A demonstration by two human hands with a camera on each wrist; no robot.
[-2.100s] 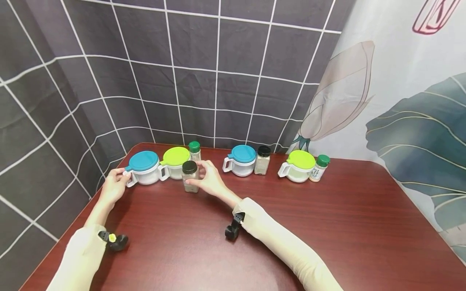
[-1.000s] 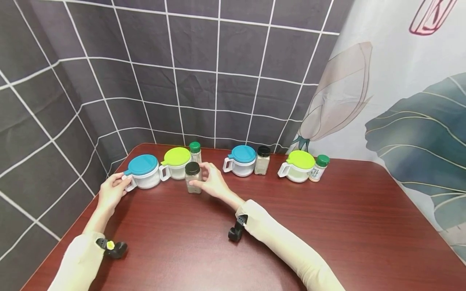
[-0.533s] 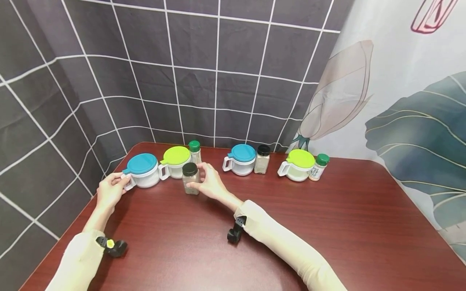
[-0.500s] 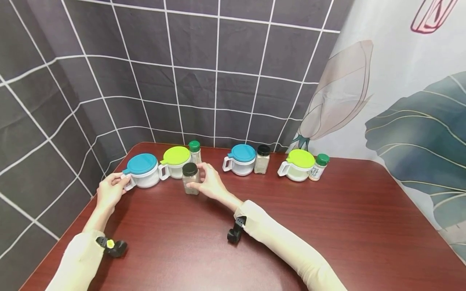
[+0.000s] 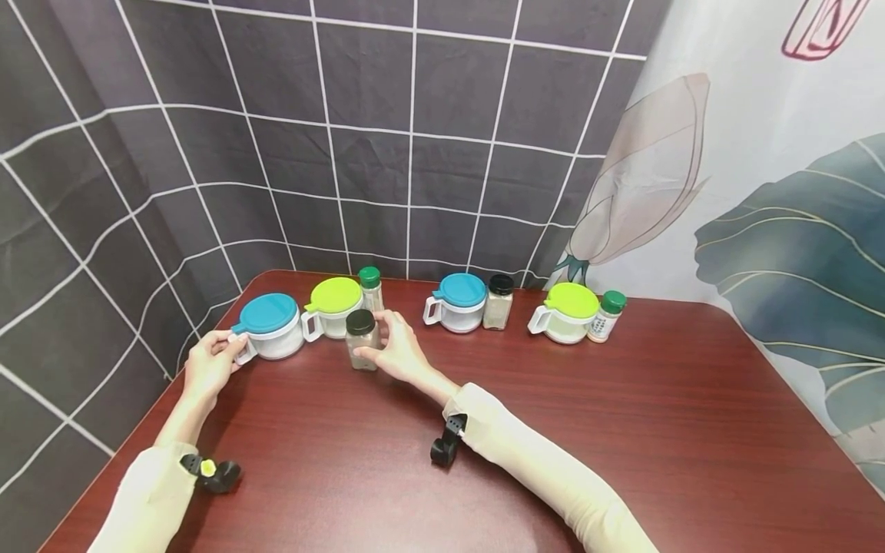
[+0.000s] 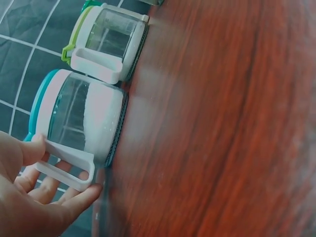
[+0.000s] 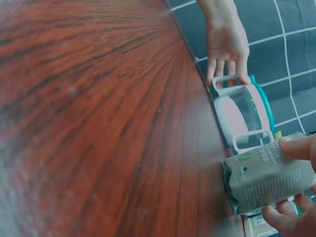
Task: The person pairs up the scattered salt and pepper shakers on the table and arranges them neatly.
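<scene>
My left hand [image 5: 209, 367] grips the white handle [image 6: 74, 155] of a clear seasoning jar [image 5: 280, 344] with a blue lid, at the table's left end. White powder fills part of that jar. In the left wrist view, the thumb lies on top of the handle and fingers pass under and through it. My right hand [image 5: 403, 349] holds an upright square spice bottle [image 5: 362, 352] with a black cap, thumb on the near side. It stands before a green-lidded seasoning jar [image 5: 335, 298] and a green-capped shaker [image 5: 370, 288]. Printed text covers the bottle's side [image 7: 269, 177].
Further right along the back edge stand a second blue-lidded jar [image 5: 462, 303], another black-capped bottle [image 5: 498, 303], a second green-lidded jar [image 5: 568, 311] and a green-capped shaker [image 5: 605, 319]. Grey tiled cloth [image 5: 366, 184] hangs behind the red-brown table [image 5: 622, 430].
Over two seconds the left hand has drawn the blue-lidded jar slightly nearer. The right hand's spice bottle shifted a little right, then back left. Both grips stay the same.
</scene>
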